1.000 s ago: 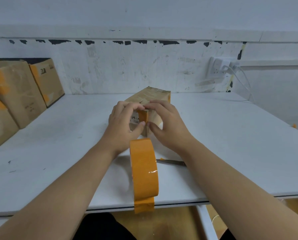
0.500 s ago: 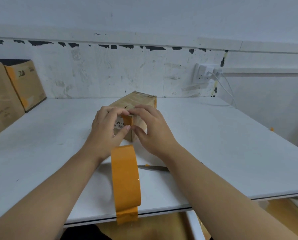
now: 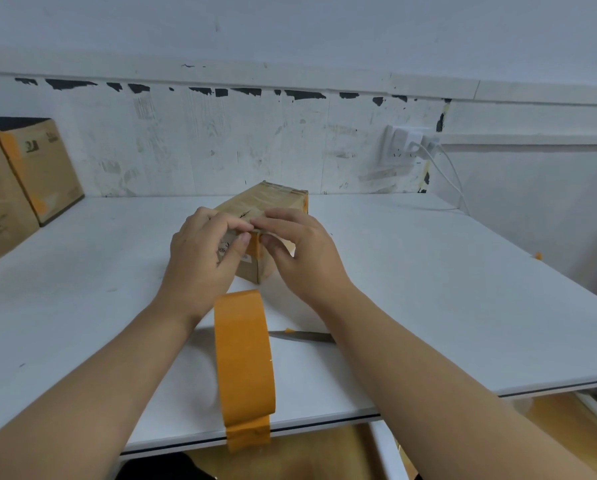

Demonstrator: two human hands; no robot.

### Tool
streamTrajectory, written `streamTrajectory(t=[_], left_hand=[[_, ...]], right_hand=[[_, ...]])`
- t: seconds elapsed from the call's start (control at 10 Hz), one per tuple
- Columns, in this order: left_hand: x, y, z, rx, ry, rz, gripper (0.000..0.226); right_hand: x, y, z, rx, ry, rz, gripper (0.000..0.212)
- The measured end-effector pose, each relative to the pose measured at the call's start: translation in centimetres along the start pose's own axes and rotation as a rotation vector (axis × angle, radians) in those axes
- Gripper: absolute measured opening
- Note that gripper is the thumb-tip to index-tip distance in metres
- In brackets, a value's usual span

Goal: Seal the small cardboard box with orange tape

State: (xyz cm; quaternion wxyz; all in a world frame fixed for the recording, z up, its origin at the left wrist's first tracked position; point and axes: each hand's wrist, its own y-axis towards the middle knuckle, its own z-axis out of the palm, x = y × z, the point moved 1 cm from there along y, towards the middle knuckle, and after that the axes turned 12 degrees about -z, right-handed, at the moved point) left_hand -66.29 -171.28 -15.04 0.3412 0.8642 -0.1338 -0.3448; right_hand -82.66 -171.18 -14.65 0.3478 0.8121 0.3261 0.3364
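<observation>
The small cardboard box (image 3: 272, 199) lies on the white table (image 3: 428, 289), its near corner turned toward me. A strip of orange tape (image 3: 254, 244) runs down that near corner from the top. My left hand (image 3: 203, 258) curls over the box's near top edge, and its thumb presses the face just left of the strip. My right hand (image 3: 300, 251) grips the same end from the right, fingers on top and thumb hidden. The orange tape roll (image 3: 245, 355) stands on edge between my forearms, with its loose end hanging over the table's front edge.
A knife blade (image 3: 304, 336) lies flat on the table behind the roll, under my right forearm. Larger taped cardboard boxes (image 3: 40, 168) stand at the far left against the wall. A wall socket (image 3: 404, 143) with a white cable is at the back right.
Both hands stay on the box's near end. My left thumb has slid up beside the tape strip, and my fingertips have closed together over the top edge. The roll has not moved.
</observation>
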Motion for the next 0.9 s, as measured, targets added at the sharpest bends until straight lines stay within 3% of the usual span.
streamTrajectory(t=[0.7, 0.8, 0.9], left_hand=[[-1.0, -0.1, -1.4, -0.053, 0.099, 0.097, 0.020], [-1.4, 0.1, -2.6, -0.054, 0.053, 0.064, 0.025], [-1.6, 0.0, -4.9, -0.084, -0.046, -0.115, 0.031]], right_hand=[[2.0, 0.6, -1.5, -0.041, -0.097, -0.048, 0.037], [2.8, 1.6, -2.7, 0.013, 0.153, 0.253, 0.050], [3.0, 0.9, -5.3, -0.084, 0.304, 0.349, 0.055]])
